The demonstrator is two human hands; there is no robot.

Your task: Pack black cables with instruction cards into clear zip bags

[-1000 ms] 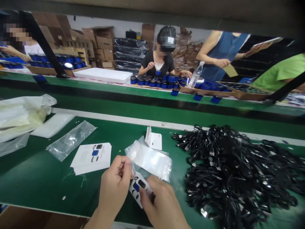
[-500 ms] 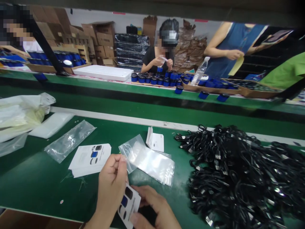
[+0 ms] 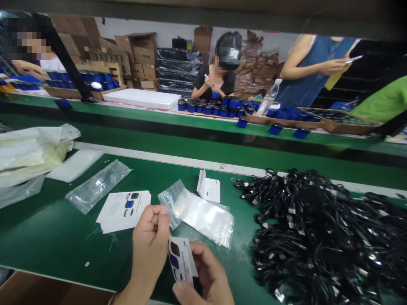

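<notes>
My right hand (image 3: 206, 275) is closed on a printed leaflet (image 3: 181, 258), thumb on the near end and fingers behind it. Its face shows pictures of a dark case, a blue case and a curved part. Beside the leaflet's left edge, my left hand (image 3: 151, 237) is pinched shut, thumb against forefinger; what it grips, if anything, is hidden. Its fingertips lie close to the open end of a pile of clear plastic bags (image 3: 206, 216). A stack of similar leaflets (image 3: 122, 212) lies to the left of that hand.
Black coiled cables (image 3: 311, 237) heap up at right. Folded white papers (image 3: 211, 189) stand behind the bags. A loose clear bag (image 3: 98, 186) and larger plastic packaging (image 3: 32, 148) lie left. Across the raised ledge are blue cases (image 3: 216, 110), a bottle (image 3: 269, 98) and several people.
The leaflet has turned more upright and shifted slightly up and right in my right hand. My left hand stays pinched in nearly the same place. The view has shifted a little.
</notes>
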